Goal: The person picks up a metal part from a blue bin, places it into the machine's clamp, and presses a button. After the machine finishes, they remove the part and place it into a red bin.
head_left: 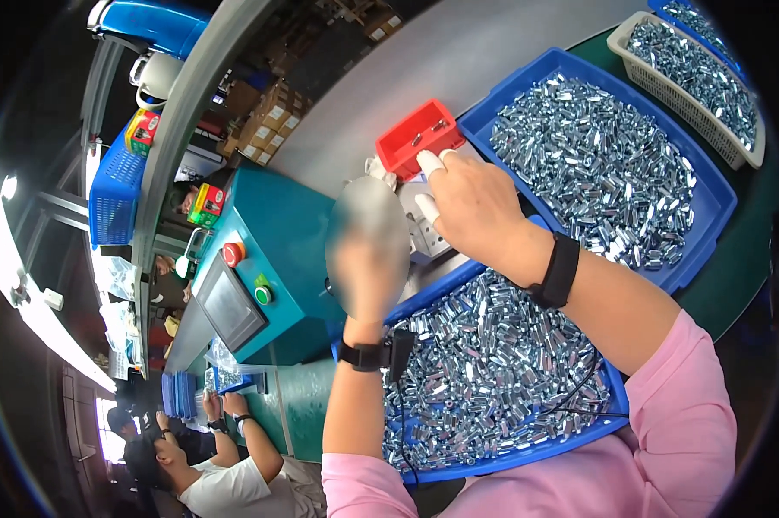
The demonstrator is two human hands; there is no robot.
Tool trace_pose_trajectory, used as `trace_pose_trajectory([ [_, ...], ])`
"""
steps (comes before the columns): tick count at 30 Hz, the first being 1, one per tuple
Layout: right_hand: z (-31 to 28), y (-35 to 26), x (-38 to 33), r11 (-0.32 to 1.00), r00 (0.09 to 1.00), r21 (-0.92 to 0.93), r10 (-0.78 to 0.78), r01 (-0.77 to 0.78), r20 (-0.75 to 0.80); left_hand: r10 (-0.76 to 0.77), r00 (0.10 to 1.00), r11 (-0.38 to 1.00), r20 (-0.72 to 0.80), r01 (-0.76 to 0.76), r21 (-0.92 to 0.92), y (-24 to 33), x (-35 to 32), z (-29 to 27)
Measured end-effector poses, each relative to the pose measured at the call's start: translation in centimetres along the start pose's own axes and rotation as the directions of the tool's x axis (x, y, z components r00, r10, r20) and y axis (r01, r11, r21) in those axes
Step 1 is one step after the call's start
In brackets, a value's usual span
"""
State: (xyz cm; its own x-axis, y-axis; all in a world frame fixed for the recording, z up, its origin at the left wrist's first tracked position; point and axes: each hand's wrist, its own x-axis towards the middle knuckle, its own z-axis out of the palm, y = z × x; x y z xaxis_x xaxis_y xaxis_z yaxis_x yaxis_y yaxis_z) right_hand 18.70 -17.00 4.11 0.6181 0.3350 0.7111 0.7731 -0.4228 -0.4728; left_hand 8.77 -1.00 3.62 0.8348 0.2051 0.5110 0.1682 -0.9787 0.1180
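My right hand (484,207), with white covers on its fingertips, reaches over a metal block with holes (425,237). Thumb and fingers are spread apart, with no part visible between them. Its fingertips are close to a small red bin (421,140) that holds a few small metal pieces. At the side of the teal machine, my left hand (365,268) is smeared by blur, so its fingers and anything in them are hidden. Below both hands lies a blue tray (621,393) full of shiny hexagonal metal sleeves (501,371).
Another blue tray (709,229) of metal sleeves stands at the right, beyond it a beige basket (678,93). The teal machine (299,250) carries a screen (231,304), a red button (233,253) and a green one (262,295). Black cables cross the near tray. A co-worker (225,483) sits lower left.
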Motion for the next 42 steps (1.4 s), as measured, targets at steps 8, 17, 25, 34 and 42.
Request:
trace_pose_trajectory([
  [8,0.5,-0.1,-0.8,0.998,0.994,0.037,0.043,-0.047,0.096,0.003,0.977,0.996,0.211,0.016,-0.085,-0.3,1.8,-1.5],
  [17,1.0,-0.6,-2.1,0.98,0.864,0.155,0.033,-0.128,0.502,0.123,0.834,0.948,0.538,0.062,-0.314,2.7,-9.1,-3.5],
  [25,2.6,-1.6,-4.0,0.951,0.758,0.26,-0.046,-0.165,0.651,0.148,0.914,0.924,0.378,0.009,-0.382,0.8,-11.0,-3.0],
  [34,3.8,-1.1,-5.6,0.931,0.813,0.364,-0.205,-0.009,0.545,-0.077,0.951,0.951,0.3,0.161,-0.264,-0.5,-9.9,-4.8],
  [42,3.4,-1.2,-5.0,0.934,0.693,0.339,-0.171,-0.111,0.7,-0.177,0.961,0.885,0.213,0.25,-0.392,-1.2,-9.9,-4.1],
])
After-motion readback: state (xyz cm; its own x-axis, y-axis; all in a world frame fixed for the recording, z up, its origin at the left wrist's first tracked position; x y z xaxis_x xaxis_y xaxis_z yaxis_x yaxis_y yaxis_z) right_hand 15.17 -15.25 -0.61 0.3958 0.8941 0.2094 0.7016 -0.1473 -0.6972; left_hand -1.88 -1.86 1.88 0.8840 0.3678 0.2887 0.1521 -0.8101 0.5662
